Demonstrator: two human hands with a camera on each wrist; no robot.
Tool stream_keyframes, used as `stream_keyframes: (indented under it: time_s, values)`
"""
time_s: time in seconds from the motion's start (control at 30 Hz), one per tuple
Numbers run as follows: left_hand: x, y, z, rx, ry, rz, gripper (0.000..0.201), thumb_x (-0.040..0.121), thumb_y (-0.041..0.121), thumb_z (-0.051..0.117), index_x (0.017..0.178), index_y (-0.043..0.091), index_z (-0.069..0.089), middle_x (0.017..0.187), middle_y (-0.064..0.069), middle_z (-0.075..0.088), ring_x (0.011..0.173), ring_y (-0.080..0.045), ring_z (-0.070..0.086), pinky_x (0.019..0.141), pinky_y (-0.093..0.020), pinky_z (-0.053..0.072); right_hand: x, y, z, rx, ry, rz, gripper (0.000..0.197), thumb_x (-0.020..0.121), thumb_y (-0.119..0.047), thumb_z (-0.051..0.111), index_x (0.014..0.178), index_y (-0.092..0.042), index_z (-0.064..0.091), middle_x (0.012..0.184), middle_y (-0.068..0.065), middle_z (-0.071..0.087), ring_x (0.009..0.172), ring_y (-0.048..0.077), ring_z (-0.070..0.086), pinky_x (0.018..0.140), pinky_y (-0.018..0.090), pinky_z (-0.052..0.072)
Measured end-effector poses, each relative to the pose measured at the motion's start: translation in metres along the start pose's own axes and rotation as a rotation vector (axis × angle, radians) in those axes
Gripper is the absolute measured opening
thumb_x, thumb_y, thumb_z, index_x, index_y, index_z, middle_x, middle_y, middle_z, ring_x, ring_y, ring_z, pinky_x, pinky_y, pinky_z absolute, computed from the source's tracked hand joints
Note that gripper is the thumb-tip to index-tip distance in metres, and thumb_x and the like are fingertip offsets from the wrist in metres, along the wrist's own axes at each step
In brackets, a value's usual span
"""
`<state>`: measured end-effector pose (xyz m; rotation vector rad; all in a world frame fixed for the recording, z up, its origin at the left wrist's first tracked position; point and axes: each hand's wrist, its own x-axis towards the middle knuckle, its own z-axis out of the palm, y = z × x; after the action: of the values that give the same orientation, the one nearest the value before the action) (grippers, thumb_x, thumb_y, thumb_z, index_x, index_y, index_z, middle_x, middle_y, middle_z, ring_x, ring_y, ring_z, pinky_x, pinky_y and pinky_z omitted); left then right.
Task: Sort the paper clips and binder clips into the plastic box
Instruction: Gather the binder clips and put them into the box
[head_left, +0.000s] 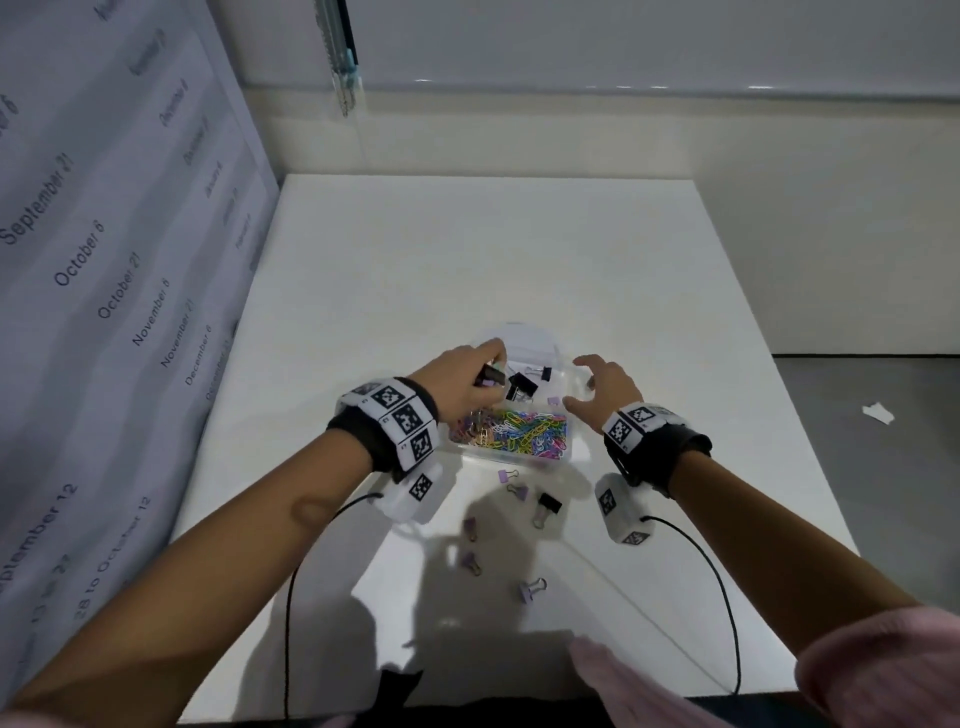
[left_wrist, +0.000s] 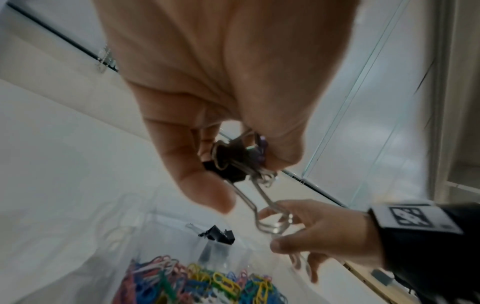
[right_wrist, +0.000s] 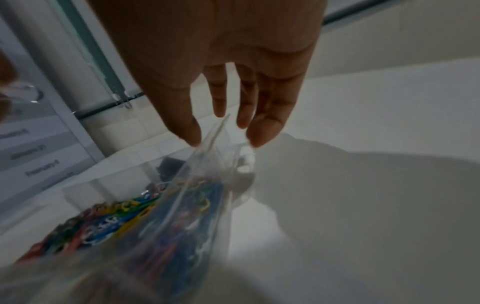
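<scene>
A clear plastic box sits mid-table. Its near compartment is full of coloured paper clips; the far compartment holds black binder clips. My left hand hovers over the box's left side and grips a bunch of binder clips, black and purple, their wire handles hanging down. My right hand is at the box's right wall with fingers spread and relaxed, fingertips at the rim, holding nothing. Several loose purple binder clips and a black binder clip lie on the table in front of the box.
The white table stands against a calendar-printed panel on the left. Its right edge drops to a grey floor with a paper scrap. Cables from the wrist cameras trail over the near table.
</scene>
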<state>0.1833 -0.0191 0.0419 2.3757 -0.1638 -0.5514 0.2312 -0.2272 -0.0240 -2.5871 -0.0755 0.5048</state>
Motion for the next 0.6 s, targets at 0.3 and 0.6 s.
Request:
stream_keyframes:
  time_s: [0.3,0.6]
  values:
    - [0.046,-0.012,0.034,-0.190,0.202,-0.206,0.016,0.087,0.014,0.054,0.090,0.017,0.038,0.089,-0.023,0.057,0.067,-0.035,0.060,0.064,-0.047,0.057,-0.014,0.008,0.015,0.293,-0.001,0.027,0.051,0.086,-0.010,0.057,0.134,-0.021,0.043,0.090,0.001,0.056,0.061,0.026,0.060,0.039,0.023,0.052]
    - [0.036,-0.019,0.037,-0.141,0.156,-0.350,0.041,0.090,0.008,0.049,0.131,0.013,0.047,0.133,-0.014,0.054,0.115,-0.029,0.056,0.095,-0.034,0.046,-0.020,0.008,0.013,0.252,-0.048,0.035,0.053,0.090,-0.019,0.053,0.139,-0.025,0.034,0.093,0.002,0.055,0.062,0.028,0.061,0.046,0.027,0.054]
